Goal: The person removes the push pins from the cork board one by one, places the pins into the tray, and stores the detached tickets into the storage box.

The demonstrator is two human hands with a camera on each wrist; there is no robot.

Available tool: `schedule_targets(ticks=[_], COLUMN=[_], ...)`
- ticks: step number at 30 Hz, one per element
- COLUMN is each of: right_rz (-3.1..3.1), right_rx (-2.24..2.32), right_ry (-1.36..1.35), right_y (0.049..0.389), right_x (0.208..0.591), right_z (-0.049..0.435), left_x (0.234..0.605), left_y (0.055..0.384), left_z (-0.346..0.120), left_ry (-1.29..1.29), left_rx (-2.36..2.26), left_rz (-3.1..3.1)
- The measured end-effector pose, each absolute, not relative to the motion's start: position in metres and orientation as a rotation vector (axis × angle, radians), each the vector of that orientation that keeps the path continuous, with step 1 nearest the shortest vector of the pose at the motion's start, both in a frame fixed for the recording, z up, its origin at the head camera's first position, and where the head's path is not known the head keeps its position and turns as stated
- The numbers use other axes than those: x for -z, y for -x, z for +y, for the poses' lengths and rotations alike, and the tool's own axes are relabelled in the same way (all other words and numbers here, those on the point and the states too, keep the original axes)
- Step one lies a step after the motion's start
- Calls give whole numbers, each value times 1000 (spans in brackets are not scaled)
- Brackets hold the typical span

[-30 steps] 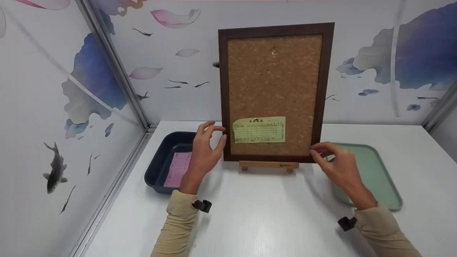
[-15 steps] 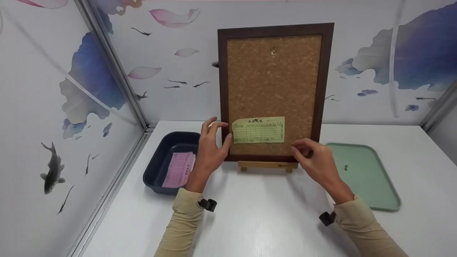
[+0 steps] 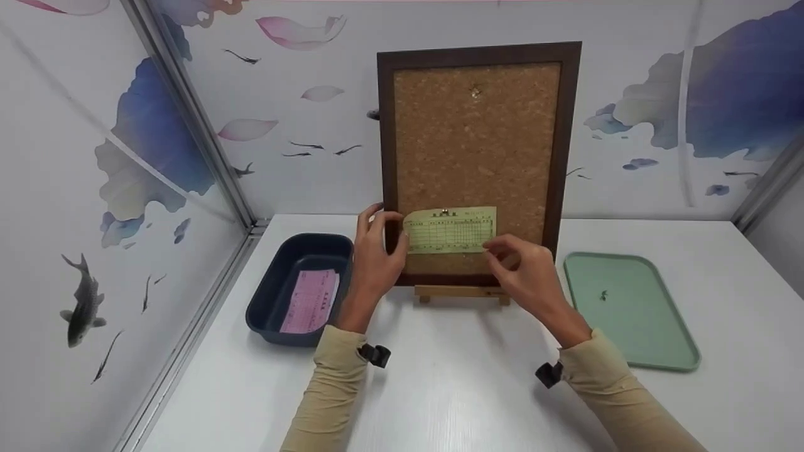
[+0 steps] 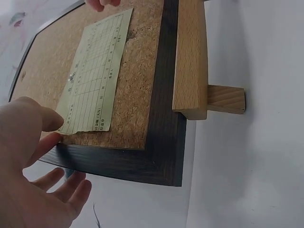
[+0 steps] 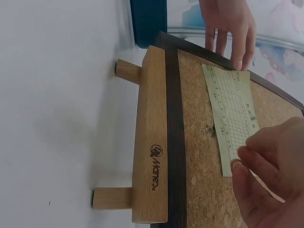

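In the head view my left hand (image 3: 377, 257) is at the left end of a pale green printed slip (image 3: 452, 229) on the framed corkboard (image 3: 477, 144). In the left wrist view, its thumb touches the slip's corner and its other fingers spread near the dark frame. A small shiny pin (image 3: 445, 211) sits at the slip's top edge. My right hand (image 3: 527, 276) is at the slip's lower right corner, thumb and forefinger tips together (image 5: 238, 160); whether they hold something tiny is hidden. Another clear pin (image 3: 475, 93) sticks in the cork near the top.
The board leans on a small wooden easel (image 3: 461, 291). At left a dark blue bin (image 3: 260, 307) holds pink printed slips (image 3: 309, 301). A pale green tray (image 3: 653, 326) at right carries a few tiny dark things (image 3: 603, 295). A decorated panel rises behind.
My right hand has moved left from the board's lower right edge to the slip's corner, uncovering the tray. My left hand has shifted slightly right onto the slip's left end.
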State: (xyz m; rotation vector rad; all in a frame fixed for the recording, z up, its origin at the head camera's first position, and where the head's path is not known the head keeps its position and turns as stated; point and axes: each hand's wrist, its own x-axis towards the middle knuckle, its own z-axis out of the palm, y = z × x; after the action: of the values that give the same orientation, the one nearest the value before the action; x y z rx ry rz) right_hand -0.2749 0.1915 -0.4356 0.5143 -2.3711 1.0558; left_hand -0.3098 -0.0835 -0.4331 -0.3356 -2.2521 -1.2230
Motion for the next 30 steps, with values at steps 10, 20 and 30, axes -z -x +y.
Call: schedule_targets(ticks=[10, 20, 30], right_rz=[-2379, -2409, -2390], right_rx=[-1042, -963, -957], right_ry=[-533, -536, -578], right_y=[288, 300, 312], right_x=[427, 417, 410], right_z=[175, 160, 145], left_x=[431, 429, 431], left_y=[321, 325, 326], left_z=[-79, -75, -77], left_ry=[312, 315, 331], left_rx=[1248, 1270, 1269], left_rz=[-2186, -2144, -2141])
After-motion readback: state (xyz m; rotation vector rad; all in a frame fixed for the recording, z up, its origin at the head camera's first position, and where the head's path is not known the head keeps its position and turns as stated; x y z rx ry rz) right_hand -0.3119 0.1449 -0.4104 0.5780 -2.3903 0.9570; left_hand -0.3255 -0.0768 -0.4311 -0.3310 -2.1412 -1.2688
